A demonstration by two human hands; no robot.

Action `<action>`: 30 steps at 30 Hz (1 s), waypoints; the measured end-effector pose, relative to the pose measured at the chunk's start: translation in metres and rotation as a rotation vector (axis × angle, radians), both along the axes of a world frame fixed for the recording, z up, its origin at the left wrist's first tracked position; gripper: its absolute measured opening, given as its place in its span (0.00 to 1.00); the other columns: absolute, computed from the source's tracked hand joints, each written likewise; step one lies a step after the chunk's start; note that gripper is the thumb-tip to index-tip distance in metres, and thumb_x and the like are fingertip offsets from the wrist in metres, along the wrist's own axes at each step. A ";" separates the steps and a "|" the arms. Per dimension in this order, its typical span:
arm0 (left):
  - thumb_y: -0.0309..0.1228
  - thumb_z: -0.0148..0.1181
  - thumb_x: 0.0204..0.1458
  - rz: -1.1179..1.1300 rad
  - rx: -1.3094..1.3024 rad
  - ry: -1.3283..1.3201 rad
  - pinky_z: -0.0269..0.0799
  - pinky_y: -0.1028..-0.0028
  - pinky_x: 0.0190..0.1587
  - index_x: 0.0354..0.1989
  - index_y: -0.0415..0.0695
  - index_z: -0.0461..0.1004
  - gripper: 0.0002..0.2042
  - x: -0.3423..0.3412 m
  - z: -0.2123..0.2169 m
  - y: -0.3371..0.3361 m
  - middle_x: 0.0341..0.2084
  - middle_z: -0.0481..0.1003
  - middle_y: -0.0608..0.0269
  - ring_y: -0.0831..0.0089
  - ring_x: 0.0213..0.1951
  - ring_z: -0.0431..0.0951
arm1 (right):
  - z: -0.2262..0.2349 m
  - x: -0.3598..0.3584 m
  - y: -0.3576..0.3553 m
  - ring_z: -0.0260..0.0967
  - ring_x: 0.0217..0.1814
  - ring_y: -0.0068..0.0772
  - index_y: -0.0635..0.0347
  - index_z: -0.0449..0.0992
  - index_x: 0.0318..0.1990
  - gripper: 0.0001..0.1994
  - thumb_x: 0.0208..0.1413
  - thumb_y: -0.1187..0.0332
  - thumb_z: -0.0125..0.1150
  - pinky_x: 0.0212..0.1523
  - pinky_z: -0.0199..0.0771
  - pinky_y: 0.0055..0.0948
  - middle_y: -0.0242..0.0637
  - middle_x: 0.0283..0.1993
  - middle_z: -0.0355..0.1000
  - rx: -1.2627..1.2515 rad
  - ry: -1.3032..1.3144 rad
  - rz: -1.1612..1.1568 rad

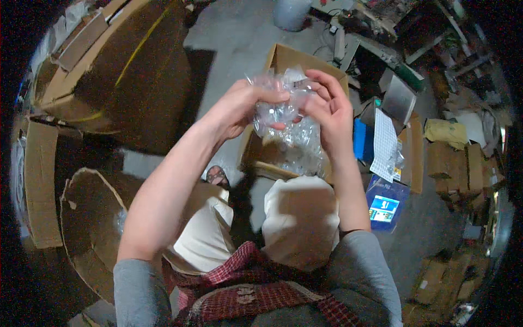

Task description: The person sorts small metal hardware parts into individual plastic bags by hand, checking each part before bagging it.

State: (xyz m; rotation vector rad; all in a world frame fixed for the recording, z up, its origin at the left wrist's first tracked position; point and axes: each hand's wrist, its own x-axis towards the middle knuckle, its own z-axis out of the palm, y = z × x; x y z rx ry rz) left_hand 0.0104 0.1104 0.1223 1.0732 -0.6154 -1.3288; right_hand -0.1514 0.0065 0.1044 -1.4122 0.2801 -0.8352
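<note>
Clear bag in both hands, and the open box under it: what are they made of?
Clear bag: looks like thin, glossy plastic film; it is see-through, crinkled and catches highlights. The left hand and right hand pinch it between their fingers. Its contents are too blurred to tell.
Open box: seemingly corrugated cardboard, matte brown, with raw folded flaps.

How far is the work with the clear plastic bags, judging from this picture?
Done: not clearly shown. In hand: the left hand and right hand both pinch one small crinkled clear plastic bag, raised above the open brown cardboard box. Left: the box holds a heap of more clear bags.
</note>
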 end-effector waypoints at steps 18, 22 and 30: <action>0.26 0.64 0.50 1.228 0.733 -1.180 0.64 0.66 0.60 0.55 0.35 0.70 0.22 0.034 0.051 0.387 0.56 0.70 0.54 0.64 0.57 0.69 | -0.350 -0.030 -0.066 0.66 0.57 0.61 0.47 0.68 0.60 0.36 0.35 0.65 0.68 0.56 0.70 0.47 0.65 0.70 0.42 -1.062 1.342 0.825; 0.34 0.68 0.47 -0.098 1.794 -1.882 0.53 0.58 0.66 0.61 0.43 0.63 0.32 0.019 -0.008 0.424 0.63 0.58 0.46 0.53 0.66 0.56 | -0.371 -0.052 -0.075 0.73 0.44 0.55 0.54 0.78 0.39 0.14 0.40 0.67 0.62 0.45 0.73 0.48 0.61 0.61 0.62 -0.981 1.207 0.708; 0.23 0.57 0.56 0.994 0.200 -1.431 0.55 0.66 0.65 0.43 0.38 0.75 0.08 -0.011 0.071 0.273 0.56 0.69 0.52 0.63 0.62 0.64 | -0.266 -0.064 -0.122 0.70 0.30 0.33 0.59 0.76 0.27 0.08 0.34 0.70 0.59 0.29 0.68 0.34 0.39 0.29 0.74 -0.154 0.859 -0.188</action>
